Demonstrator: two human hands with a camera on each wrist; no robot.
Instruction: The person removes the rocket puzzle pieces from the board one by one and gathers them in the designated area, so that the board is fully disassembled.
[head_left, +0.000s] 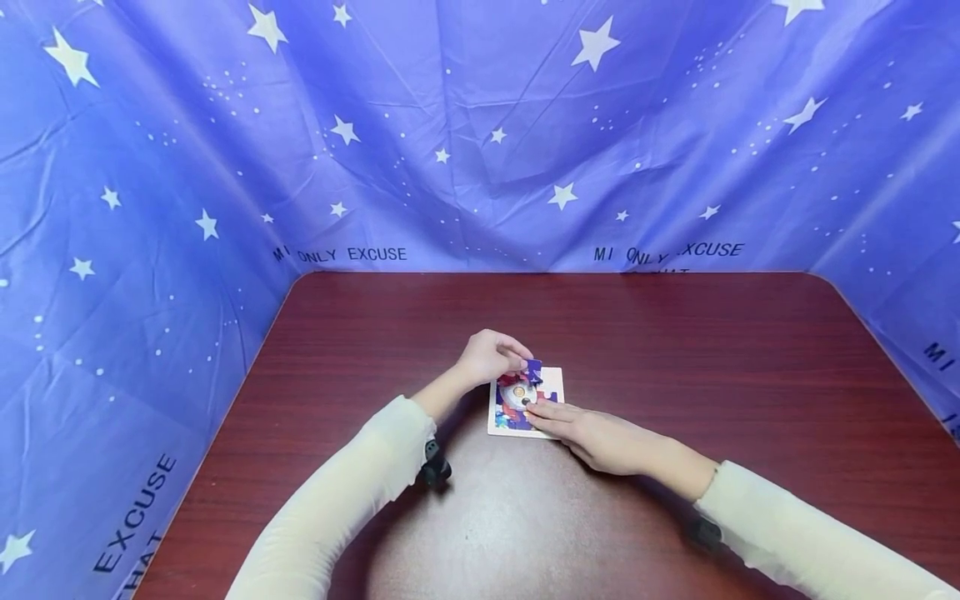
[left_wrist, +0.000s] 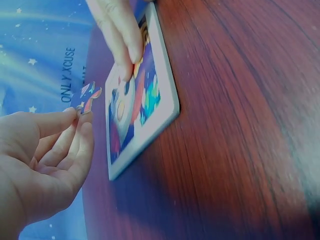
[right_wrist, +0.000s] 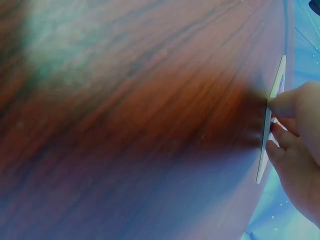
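Observation:
A jigsaw puzzle in a white-framed tray [head_left: 526, 434] lies on the table, its picture partly filled with purple, red and grey pieces. Between thumb and fingers, my left hand [head_left: 491, 357] pinches a purple puzzle piece [head_left: 534, 369] over the tray's far part. In the left wrist view that piece [left_wrist: 87, 97] is held clear of the tray [left_wrist: 172, 107]. My right hand [head_left: 611, 437] lies across the tray's near right corner, its fingertips resting on the picture. The right wrist view shows this hand [right_wrist: 300, 135] at the tray's edge, with the picture mostly hidden.
The dark red wooden table [head_left: 675, 350] stretches out around the tray. A blue star-patterned cloth [head_left: 465, 108] hangs behind and at both sides. Black wrist devices [head_left: 433, 467] sit at the cream sleeves.

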